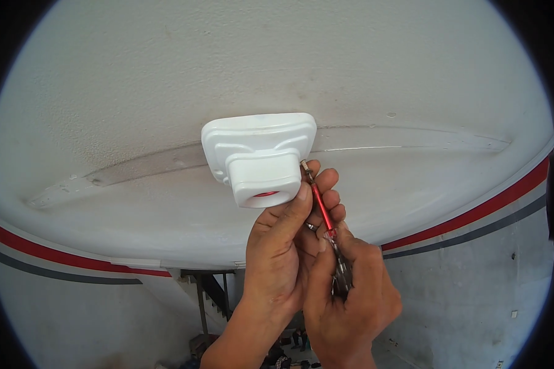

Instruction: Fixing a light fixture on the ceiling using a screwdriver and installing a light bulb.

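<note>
A white plastic lamp holder (258,160) sits against the ceiling, its round opening with a red inside turned toward me. My left hand (274,252) is closed at the holder's right side, thumb on its lower edge and fingers curled behind. In my closed right hand (366,283) is a screwdriver (322,209) with a red shaft and a clear handle, pointing up and to the left. Its tip meets a small pale piece, perhaps a screw (305,165), beside the holder. My left fingers are close around that tip, so the exact contact is partly hidden.
The white ceiling (228,74) has a flat strip (406,136) running both ways from the holder. Red (474,206) and grey bands line the walls. Far below are a staircase (214,292) and small dark items on the floor.
</note>
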Tool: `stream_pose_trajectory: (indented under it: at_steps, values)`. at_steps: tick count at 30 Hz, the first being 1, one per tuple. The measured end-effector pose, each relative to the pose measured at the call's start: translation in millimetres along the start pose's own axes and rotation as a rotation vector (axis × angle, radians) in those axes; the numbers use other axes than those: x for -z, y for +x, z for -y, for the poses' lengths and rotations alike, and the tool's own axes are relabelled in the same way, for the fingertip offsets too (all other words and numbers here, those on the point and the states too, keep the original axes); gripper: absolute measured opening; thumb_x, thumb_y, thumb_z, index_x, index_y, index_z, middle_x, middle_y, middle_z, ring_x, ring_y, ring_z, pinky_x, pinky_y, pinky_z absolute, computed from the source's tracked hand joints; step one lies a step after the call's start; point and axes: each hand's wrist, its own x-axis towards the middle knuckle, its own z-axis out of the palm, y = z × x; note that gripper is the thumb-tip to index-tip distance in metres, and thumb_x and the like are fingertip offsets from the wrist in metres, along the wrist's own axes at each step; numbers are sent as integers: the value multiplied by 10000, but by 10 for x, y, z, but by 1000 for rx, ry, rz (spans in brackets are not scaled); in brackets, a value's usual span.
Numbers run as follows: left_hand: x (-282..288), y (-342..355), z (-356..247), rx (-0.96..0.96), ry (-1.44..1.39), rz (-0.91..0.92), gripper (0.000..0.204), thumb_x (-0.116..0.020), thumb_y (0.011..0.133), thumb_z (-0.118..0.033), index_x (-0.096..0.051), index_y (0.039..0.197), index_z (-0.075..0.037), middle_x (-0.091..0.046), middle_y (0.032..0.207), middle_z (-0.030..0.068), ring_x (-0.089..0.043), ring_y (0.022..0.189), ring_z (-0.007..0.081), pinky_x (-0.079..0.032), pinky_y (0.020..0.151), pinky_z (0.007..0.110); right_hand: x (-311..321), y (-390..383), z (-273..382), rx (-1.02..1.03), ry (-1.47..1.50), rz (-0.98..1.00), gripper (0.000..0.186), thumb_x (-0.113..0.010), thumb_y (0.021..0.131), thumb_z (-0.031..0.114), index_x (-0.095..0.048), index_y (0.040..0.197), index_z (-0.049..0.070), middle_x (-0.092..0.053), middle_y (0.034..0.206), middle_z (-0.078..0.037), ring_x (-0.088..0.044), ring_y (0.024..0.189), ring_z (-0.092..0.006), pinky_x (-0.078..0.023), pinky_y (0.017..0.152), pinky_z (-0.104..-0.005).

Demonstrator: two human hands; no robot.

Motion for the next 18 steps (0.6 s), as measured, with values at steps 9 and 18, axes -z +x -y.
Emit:
stream_pose_trajectory:
  at_steps: [9,18]
  values:
    - [89,-73,-141,80,-210,115,456,-546,897,-141,-427,1302,32,-518,1288,173,-527,1172,249,-384,1064,391,-48,-65,81,-140,179,20,173,-672,797,29,-602,937,-43,-622,753,-129,-633,583,-243,-497,495,-305]
    - [108,-39,-94,63,-131,99,376,-523,918,-80,-454,1281,-11,-576,1225,129,-580,1116,196,-419,1046,377,7,-51,33,-474,570,147,136,-580,894,90,-544,936,-34,-643,733,-149,-644,589,-177,-483,515,-282]
